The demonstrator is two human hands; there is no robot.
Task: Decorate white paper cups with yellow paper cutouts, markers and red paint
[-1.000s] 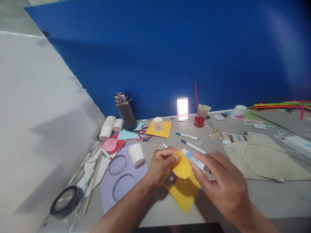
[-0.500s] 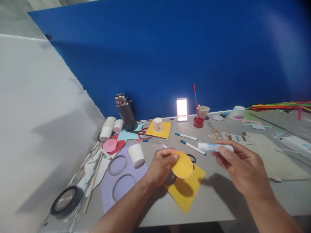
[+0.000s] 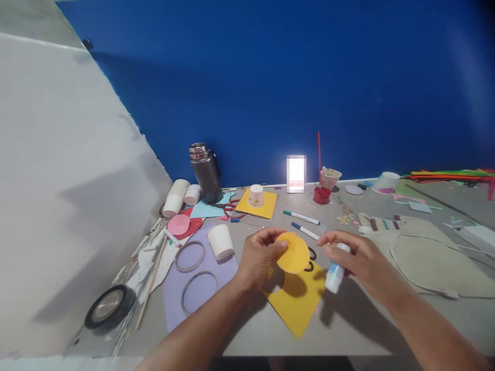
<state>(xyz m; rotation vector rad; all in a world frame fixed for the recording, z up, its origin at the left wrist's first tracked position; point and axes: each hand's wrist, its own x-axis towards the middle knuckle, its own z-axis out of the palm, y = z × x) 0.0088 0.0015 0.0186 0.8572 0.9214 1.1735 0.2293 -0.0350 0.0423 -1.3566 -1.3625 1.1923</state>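
a: what's the left hand (image 3: 258, 255) got?

b: a round yellow paper disc (image 3: 293, 252) — pinched at its left edge between thumb and fingers, grip closed tight on it, the disc lifted a little above the surface.

a: and under it?

b: a yellow paper sheet (image 3: 296, 303) lying flat on the grey surface (image 3: 348, 330), with a round hole cut out near its top corner, just below the disc. the disc's shadow falls on the sheet.

a: the right hand (image 3: 358, 257)?

b: fingers curled around a small white glue tube with a blue label (image 3: 334, 272), held close to upright, its lower end hanging just off the right corner of the sheet. which end is the nozzle i can't say, the tube is blurred. the grip is closed on it. tube and disc sit near each other, not touching.

a: what lies around them?

b: a white paper cup (image 3: 220, 240) upside down on a lilac paper sheet (image 3: 193, 288) to the left, with two thin rings (image 3: 189, 256) on that sheet. two white felt pens (image 3: 301, 217) just beyond the hands. a beige cloth bag (image 3: 433, 255) to the right. further back, a dark metal flask (image 3: 205, 172) against the blue wall (image 3: 270, 77), and a second small cup (image 3: 256, 196) on another yellow square.
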